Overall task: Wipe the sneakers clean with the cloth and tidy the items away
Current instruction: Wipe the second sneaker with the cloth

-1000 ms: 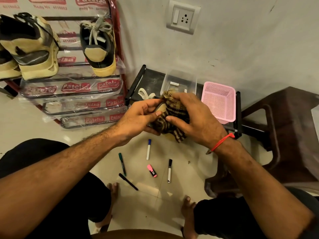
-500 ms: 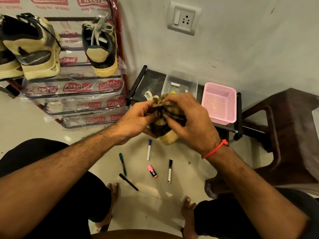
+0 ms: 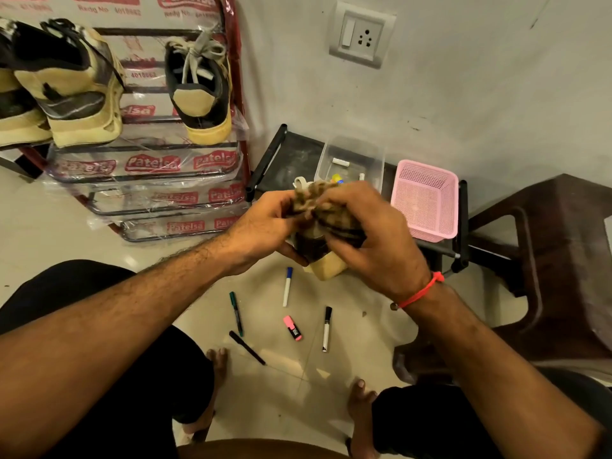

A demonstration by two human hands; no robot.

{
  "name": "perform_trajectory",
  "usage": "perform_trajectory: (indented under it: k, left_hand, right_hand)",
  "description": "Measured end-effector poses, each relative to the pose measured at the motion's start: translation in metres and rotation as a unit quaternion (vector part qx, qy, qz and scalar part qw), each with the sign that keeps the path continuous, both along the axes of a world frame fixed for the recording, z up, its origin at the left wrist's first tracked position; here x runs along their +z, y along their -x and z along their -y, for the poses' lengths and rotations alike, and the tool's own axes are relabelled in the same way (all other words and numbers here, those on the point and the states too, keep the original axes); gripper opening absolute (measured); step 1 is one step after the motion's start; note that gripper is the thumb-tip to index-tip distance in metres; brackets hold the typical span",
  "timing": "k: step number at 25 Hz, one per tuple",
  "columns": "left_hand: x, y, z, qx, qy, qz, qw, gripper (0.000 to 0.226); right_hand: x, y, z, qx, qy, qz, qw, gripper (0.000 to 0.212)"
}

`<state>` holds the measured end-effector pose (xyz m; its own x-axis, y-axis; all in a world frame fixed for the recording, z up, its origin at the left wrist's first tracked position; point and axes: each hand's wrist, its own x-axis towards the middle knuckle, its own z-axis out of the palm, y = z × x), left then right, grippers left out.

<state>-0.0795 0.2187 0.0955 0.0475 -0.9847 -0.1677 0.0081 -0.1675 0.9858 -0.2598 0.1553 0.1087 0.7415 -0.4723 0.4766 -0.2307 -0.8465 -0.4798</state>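
Checked cloth [image 3: 323, 207] is bunched under your right hand [image 3: 371, 240] on the sneaker [image 3: 326, 265], above the blue marker [image 3: 288, 286]. Left hand [image 3: 265, 233] grips the sneaker; hold firm, rub short strokes, rotate.

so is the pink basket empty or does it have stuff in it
Empty as far as visible: only bare mesh shows inside the pink basket.

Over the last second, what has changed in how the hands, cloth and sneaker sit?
The right hand has slid the cloth up the sneaker, baring its yellow sole below. The left hand keeps its grip on the sneaker's side; nothing was let go. The pens on the floor, the pink basket and the racked shoes are unchanged.
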Motion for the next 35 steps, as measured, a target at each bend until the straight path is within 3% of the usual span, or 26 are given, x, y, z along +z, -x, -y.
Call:
perform_trajectory:
  k: [2,6,8,12,16,20,24,26,28,31,35]
  left_hand:
    - [-0.002,-0.001,-0.003,-0.019,0.021,0.016,0.999,0.022]
    - [-0.002,-0.002,-0.006,-0.013,0.009,-0.006,1.0,0.027]
    - [-0.001,-0.002,-0.004,-0.02,-0.007,0.006,1.0,0.028]
    - [0.002,0.002,-0.003,-0.045,-0.01,0.016,0.999,0.036]
    - [0.002,-0.002,0.002,-0.035,0.019,0.091,0.995,0.052]
    - [-0.006,0.001,-0.002,-0.089,0.057,0.242,0.965,0.056]
    - [-0.004,-0.002,-0.003,-0.084,0.053,0.295,0.95,0.037]
    - [-0.003,-0.002,-0.001,-0.035,0.027,0.257,0.965,0.026]
    - [0.001,0.0,0.0,0.034,-0.035,0.143,0.988,0.027]
    - [0.009,0.003,0.0,0.095,-0.103,-0.061,0.988,0.029]
    - [0.016,0.01,-0.002,0.114,-0.126,-0.143,0.975,0.028]
  right_hand:
    - [0.002,-0.009,-0.013,0.09,0.038,-0.03,0.995,0.033]
    - [0.009,-0.002,0.001,0.118,0.03,-0.046,0.991,0.035]
    - [0.007,0.008,0.017,0.064,0.015,-0.061,0.996,0.036]
    - [-0.006,0.035,0.057,-0.134,-0.03,-0.122,0.983,0.044]
    - [0.004,0.038,0.058,-0.168,-0.103,0.019,0.98,0.035]
    - [0.012,0.029,0.047,-0.18,-0.162,0.071,0.968,0.036]
    - [0.017,0.02,0.032,-0.176,-0.234,0.113,0.949,0.041]
    - [0.021,0.013,0.016,-0.148,-0.265,0.115,0.946,0.047]
    - [0.018,0.005,-0.003,-0.104,-0.236,0.063,0.964,0.059]
    - [0.007,-0.005,-0.018,-0.045,-0.056,-0.069,0.995,0.06]
    - [0.001,-0.011,-0.016,-0.064,0.075,-0.089,0.991,0.045]
